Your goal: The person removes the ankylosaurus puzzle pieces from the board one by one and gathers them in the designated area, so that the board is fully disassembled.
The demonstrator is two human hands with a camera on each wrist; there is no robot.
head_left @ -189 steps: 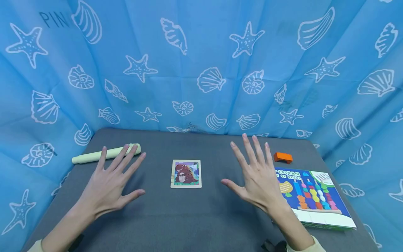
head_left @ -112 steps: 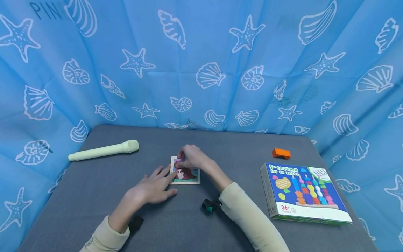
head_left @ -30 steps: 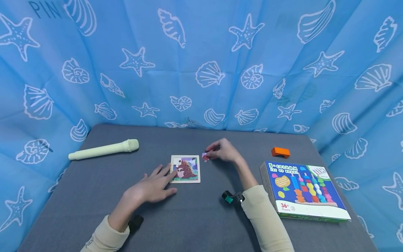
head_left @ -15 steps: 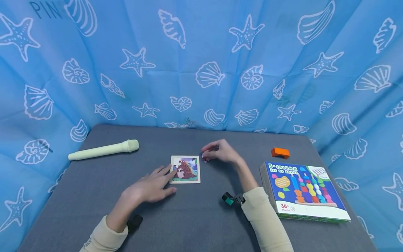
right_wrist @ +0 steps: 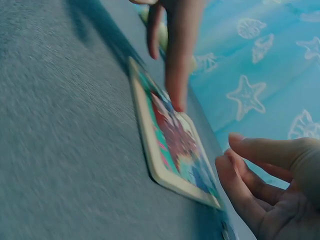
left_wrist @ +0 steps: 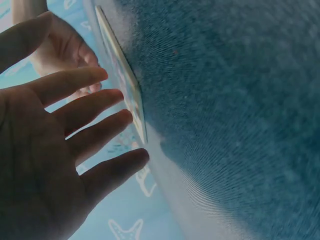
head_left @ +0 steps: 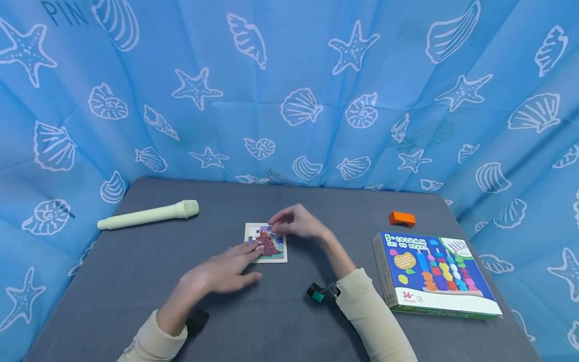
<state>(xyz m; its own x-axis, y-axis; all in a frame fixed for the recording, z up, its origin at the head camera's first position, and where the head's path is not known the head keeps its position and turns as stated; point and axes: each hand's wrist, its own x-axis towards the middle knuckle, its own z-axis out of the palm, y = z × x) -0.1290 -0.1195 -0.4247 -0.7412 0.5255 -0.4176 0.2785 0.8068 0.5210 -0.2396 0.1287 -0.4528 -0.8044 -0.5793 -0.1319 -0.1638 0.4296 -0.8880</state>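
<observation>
A small square jigsaw puzzle [head_left: 276, 254] with a dinosaur picture lies in a pale wooden frame on the grey table. Its upper left corner shows bare pale backing where a piece is out. My left hand [head_left: 226, 271] has fairly straight fingers, their tips on the puzzle's left part. Over the puzzle's upper right edge, my right hand [head_left: 300, 223] has bent fingers, with thumb and fingertips apart and nothing seen between them. A puzzle piece [right_wrist: 227, 232] shows partly at the right wrist view's bottom, on the table beside the frame; my right hand hides it in the head view.
A pale green toy microphone [head_left: 149, 216] lies at the back left. On the right are an orange arch block [head_left: 402, 218] and a bead-set box [head_left: 439, 274]. A blue shell-patterned curtain [head_left: 271, 90] hangs behind the table [head_left: 271, 322].
The right hand took a piece out of the puzzle's upper left corner and put it down right of the frame. It has since moved left, back over the puzzle. The left fingers slid slightly right.
</observation>
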